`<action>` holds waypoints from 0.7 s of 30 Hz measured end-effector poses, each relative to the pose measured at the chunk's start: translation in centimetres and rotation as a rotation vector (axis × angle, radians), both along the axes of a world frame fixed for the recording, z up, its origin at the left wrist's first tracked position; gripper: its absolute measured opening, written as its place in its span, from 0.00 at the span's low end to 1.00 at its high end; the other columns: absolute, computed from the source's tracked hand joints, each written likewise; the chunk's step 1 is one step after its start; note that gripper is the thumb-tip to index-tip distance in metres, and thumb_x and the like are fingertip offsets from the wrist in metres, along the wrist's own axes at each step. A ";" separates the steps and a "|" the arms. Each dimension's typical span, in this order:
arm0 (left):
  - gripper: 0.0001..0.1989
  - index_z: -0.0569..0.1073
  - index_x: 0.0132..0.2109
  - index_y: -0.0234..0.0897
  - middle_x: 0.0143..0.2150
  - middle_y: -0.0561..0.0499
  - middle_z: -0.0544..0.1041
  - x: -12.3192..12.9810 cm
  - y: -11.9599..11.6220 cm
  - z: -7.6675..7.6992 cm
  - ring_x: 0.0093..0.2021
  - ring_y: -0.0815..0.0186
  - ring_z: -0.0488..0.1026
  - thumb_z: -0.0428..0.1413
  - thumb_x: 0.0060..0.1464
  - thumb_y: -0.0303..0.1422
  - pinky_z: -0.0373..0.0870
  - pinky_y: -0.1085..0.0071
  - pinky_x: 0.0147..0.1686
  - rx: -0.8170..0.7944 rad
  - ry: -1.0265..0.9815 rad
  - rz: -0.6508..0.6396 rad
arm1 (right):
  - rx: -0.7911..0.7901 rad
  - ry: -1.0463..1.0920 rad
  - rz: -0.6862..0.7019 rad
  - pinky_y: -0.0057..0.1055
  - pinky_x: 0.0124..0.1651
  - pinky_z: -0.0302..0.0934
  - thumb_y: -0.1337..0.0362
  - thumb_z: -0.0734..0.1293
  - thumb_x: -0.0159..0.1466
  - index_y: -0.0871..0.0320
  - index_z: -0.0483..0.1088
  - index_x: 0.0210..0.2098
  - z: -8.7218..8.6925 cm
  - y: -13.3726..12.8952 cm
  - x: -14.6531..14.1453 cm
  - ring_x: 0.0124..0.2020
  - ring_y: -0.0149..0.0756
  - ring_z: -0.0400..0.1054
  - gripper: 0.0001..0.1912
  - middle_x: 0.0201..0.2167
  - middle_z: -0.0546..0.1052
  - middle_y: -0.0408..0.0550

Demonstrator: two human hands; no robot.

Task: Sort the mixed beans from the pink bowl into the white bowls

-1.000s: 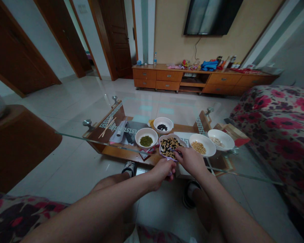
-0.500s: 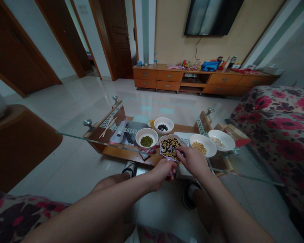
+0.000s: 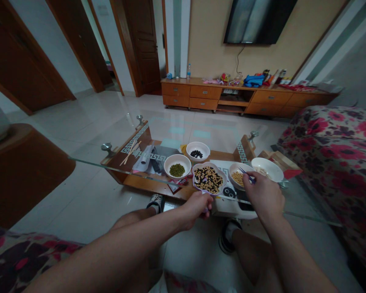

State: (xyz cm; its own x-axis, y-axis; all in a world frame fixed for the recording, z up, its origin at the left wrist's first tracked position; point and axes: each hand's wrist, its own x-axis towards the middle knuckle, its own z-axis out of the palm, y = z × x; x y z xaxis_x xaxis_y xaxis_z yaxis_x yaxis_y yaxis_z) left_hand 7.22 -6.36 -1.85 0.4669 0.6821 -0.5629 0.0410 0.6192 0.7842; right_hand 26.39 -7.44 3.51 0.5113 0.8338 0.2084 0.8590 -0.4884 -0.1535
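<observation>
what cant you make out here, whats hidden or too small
Head view:
- left hand: fingers hide what it holds, bar a purple bit
- right hand: fingers cover the thin blue tool, too small to name
- far white bowl: contents too small to tell
- TV: top edge cuts it off

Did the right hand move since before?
Yes. The right hand moved rightward, away from the scalloped bowl of mixed beans, and is now over the white bowl of soybeans.

The tabletop [image 3: 183, 132] is smooth glass, its frame [image 3: 137, 162] glossy wood, the bowls [image 3: 171, 162] glazed ceramic.
</observation>
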 end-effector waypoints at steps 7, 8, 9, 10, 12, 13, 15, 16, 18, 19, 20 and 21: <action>0.02 0.64 0.31 0.37 0.23 0.57 0.64 0.0 0.0 0.0 0.17 0.73 0.59 0.48 0.48 0.30 0.55 0.74 0.20 -0.002 -0.002 -0.002 | 0.042 0.078 0.249 0.31 0.33 0.59 0.52 0.59 0.65 0.51 0.77 0.44 -0.9 0.4 -0.7 0.33 0.41 0.74 0.19 0.33 0.80 0.52; 0.02 0.65 0.31 0.37 0.23 0.57 0.64 0.0 0.0 0.1 0.17 0.73 0.59 0.48 0.48 0.30 0.55 0.74 0.20 0.000 -0.002 0.000 | 0.026 0.104 0.318 0.30 0.34 0.60 0.52 0.59 0.65 0.51 0.77 0.43 -1.1 0.4 -0.9 0.34 0.40 0.74 0.18 0.33 0.81 0.50; 0.03 0.65 0.31 0.37 0.23 0.57 0.64 0.0 0.0 0.1 0.17 0.73 0.59 0.48 0.48 0.31 0.55 0.74 0.20 -0.003 0.002 0.002 | 0.003 0.127 0.377 0.29 0.33 0.60 0.53 0.60 0.65 0.51 0.77 0.43 -1.3 0.5 -1.1 0.34 0.39 0.74 0.17 0.34 0.81 0.49; 0.03 0.65 0.31 0.37 0.23 0.57 0.64 0.0 0.0 0.2 0.17 0.73 0.59 0.48 0.48 0.31 0.55 0.74 0.20 -0.006 0.006 0.003 | -0.025 0.142 0.426 0.28 0.33 0.59 0.53 0.60 0.65 0.51 0.77 0.43 -1.4 0.5 -1.4 0.34 0.39 0.74 0.17 0.34 0.81 0.48; 0.03 0.65 0.32 0.37 0.23 0.57 0.64 0.0 -0.1 0.3 0.17 0.73 0.59 0.48 0.48 0.30 0.56 0.74 0.20 -0.010 0.012 0.005 | -0.085 0.150 0.498 0.28 0.33 0.59 0.54 0.61 0.65 0.51 0.78 0.42 -1.4 0.5 -2.1 0.34 0.38 0.74 0.16 0.33 0.81 0.47; 0.03 0.65 0.32 0.37 0.23 0.57 0.64 0.0 -0.1 0.3 0.17 0.73 0.59 0.48 0.48 0.30 0.56 0.74 0.20 -0.009 0.012 0.006 | -0.110 0.144 0.515 0.28 0.33 0.59 0.55 0.61 0.65 0.51 0.78 0.42 -1.3 0.5 -2.4 0.34 0.38 0.74 0.16 0.33 0.81 0.47; 0.03 0.65 0.31 0.37 0.23 0.57 0.64 0.0 -0.1 0.4 0.17 0.73 0.60 0.48 0.48 0.29 0.56 0.74 0.20 -0.007 0.009 0.010 | -0.154 0.128 0.529 0.29 0.33 0.60 0.56 0.60 0.65 0.51 0.78 0.42 -1.2 0.5 -2.9 0.34 0.39 0.74 0.16 0.33 0.81 0.48; 0.03 0.65 0.31 0.37 0.23 0.57 0.64 0.0 -0.1 0.4 0.17 0.73 0.59 0.48 0.48 0.29 0.56 0.74 0.20 -0.008 0.005 0.011 | -0.173 0.125 0.536 0.29 0.34 0.60 0.56 0.60 0.65 0.51 0.78 0.42 -1.2 0.5 -3.1 0.35 0.39 0.74 0.16 0.34 0.81 0.48; 0.03 0.65 0.31 0.37 0.23 0.57 0.64 0.0 -0.1 0.3 0.17 0.73 0.59 0.48 0.48 0.29 0.56 0.74 0.19 -0.009 -0.001 0.008 | -0.207 0.123 0.553 0.30 0.35 0.60 0.56 0.60 0.65 0.52 0.78 0.42 -1.2 0.6 -3.2 0.37 0.40 0.75 0.16 0.35 0.81 0.49; 0.03 0.65 0.31 0.37 0.23 0.57 0.64 0.0 -0.1 0.3 0.17 0.73 0.59 0.48 0.48 0.29 0.56 0.74 0.19 -0.008 -0.003 0.005 | -0.220 0.124 0.564 0.30 0.35 0.60 0.56 0.60 0.65 0.52 0.78 0.43 -1.3 0.7 -3.2 0.37 0.41 0.75 0.16 0.36 0.81 0.49; 0.03 0.65 0.31 0.37 0.23 0.57 0.64 0.0 0.0 0.3 0.17 0.73 0.59 0.48 0.48 0.29 0.56 0.74 0.19 -0.006 -0.003 0.003 | -0.229 0.126 0.572 0.30 0.36 0.60 0.56 0.60 0.65 0.52 0.78 0.43 -1.4 0.7 -3.2 0.38 0.41 0.75 0.16 0.36 0.81 0.50; 0.03 0.65 0.31 0.37 0.23 0.57 0.64 0.0 0.0 0.4 0.17 0.73 0.59 0.47 0.47 0.29 0.55 0.74 0.19 -0.005 -0.003 0.003 | -0.234 0.126 0.579 0.30 0.36 0.60 0.56 0.60 0.65 0.52 0.78 0.43 -1.5 0.8 -3.1 0.39 0.41 0.75 0.16 0.36 0.81 0.50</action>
